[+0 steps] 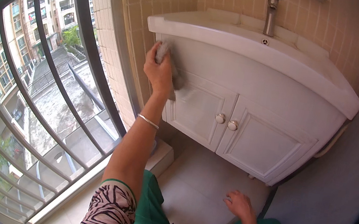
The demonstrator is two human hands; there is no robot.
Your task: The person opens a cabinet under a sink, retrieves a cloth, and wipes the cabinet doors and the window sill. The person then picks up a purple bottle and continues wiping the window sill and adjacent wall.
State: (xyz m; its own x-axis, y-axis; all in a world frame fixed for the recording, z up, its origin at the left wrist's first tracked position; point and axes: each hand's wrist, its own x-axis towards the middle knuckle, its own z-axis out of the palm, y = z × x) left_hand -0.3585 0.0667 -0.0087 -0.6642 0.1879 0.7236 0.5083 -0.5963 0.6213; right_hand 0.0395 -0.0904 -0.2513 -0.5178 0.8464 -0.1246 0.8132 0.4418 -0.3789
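My left hand (160, 71) is raised to the upper left of a white bathroom vanity cabinet (208, 59). It grips a grey cloth (163, 52), which bunches above my fingers and hangs blurred against the cabinet front. Below the cloth is the left cabinet door (197, 109), with a round knob (220, 118); the right door (260, 141) has a matching knob (232, 125). Both doors are closed. My right hand (239, 203) hovers low near my bent knee, fingers loosely curled and apart, holding nothing.
A white ceramic basin (245, 45) with a metal faucet (270, 17) tops the cabinet. Dark metal railings (83, 35) stand at left, with buildings outside. A low tiled ledge (162, 158) sits under the cabinet's left end. A grey panel (319, 202) borders the right.
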